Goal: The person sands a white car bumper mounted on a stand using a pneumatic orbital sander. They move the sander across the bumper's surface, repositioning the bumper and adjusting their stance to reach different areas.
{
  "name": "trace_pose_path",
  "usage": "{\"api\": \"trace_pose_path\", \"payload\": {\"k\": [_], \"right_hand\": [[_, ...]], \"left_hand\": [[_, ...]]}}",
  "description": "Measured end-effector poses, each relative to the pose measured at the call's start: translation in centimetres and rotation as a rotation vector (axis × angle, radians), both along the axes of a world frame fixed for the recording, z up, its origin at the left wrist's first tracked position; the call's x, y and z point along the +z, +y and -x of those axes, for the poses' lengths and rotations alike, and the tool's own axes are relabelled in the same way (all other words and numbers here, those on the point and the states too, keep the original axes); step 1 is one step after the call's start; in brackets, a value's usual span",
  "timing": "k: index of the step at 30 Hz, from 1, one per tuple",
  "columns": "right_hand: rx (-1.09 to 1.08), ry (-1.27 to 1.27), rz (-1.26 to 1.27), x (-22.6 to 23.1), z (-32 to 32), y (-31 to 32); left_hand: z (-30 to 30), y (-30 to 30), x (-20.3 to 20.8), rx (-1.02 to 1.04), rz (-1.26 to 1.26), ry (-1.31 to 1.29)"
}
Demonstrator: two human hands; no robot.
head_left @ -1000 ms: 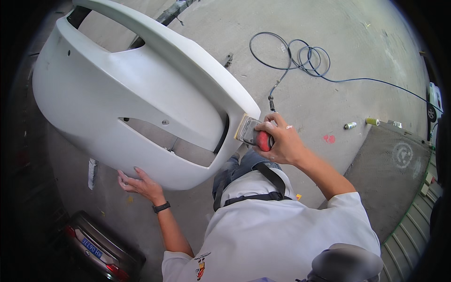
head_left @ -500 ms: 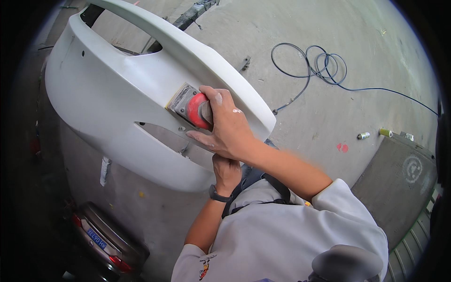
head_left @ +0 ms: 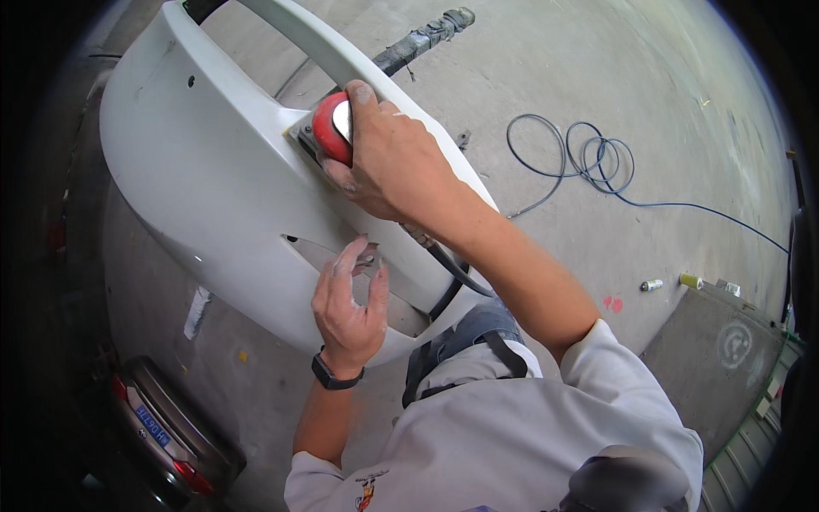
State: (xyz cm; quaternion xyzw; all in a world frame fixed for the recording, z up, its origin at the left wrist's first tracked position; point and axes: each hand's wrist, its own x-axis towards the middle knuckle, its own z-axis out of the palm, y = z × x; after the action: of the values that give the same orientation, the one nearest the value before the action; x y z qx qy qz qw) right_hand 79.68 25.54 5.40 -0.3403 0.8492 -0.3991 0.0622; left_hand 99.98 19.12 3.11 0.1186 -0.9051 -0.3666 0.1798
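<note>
A white car bumper stretches across the left and middle of the view. My right hand is closed around a red-topped sander, whose grey square base rests against the bumper's inner face, below the large upper opening. From the sander a dark hose runs under my right forearm toward my waist. Fingers spread and curved, my left hand is over the lower slot of the bumper and holds nothing that I can see. On my left wrist is a dark band.
A tape-wrapped stand arm sticks out beyond the bumper. Thin dark hose lies looped on the concrete floor at right. A parked dark car is at lower left. Small cylinders sit near a grey panel at right.
My right hand has slid the sander farther up along the bumper. My left hand has come out from beneath the right wrist, moved left and opened. The view has shifted slightly.
</note>
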Motion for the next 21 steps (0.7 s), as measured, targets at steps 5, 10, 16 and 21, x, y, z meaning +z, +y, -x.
{"api": "trace_pose_path", "payload": {"k": [5, 10, 16, 21], "right_hand": [[0.125, -0.149, 0.031, 1.9, 1.5, -0.8], [0.178, -0.311, 0.059, 0.7, -3.3, 3.4], [0.190, -0.237, 0.137, 0.4, -0.7, 1.6], [0.219, -0.170, 0.142, 2.3, 2.9, -2.3]], "left_hand": [[-2.0, -13.5, 5.1, 0.272, 0.804, 0.111], [-3.7, -21.2, 4.5, 0.417, 0.871, -0.059], [-3.7, -22.1, -0.9, 0.411, 0.721, 0.077], [-3.9, -22.1, -0.6, 0.425, 0.698, 0.069]]}}
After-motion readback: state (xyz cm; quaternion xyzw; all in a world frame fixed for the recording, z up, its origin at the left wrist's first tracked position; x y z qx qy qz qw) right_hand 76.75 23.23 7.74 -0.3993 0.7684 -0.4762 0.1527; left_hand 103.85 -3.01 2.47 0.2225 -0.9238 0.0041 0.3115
